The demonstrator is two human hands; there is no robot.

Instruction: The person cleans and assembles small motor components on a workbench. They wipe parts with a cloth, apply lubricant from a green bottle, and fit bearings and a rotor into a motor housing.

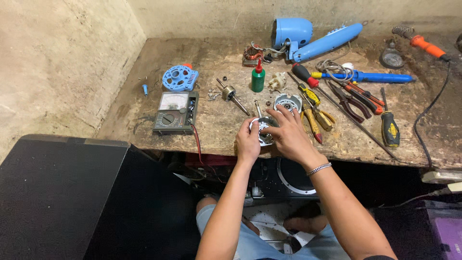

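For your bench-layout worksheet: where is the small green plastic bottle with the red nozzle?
In the head view, the small green plastic bottle with the red nozzle stands upright on the wooden bench, centre-rear, just below the copper-wound coil.

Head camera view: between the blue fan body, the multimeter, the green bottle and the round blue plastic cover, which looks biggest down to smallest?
1. Blue fan body
2. Multimeter
3. Round blue plastic cover, though it lies farther back than the multimeter, so that gap is unsure
4. Green bottle
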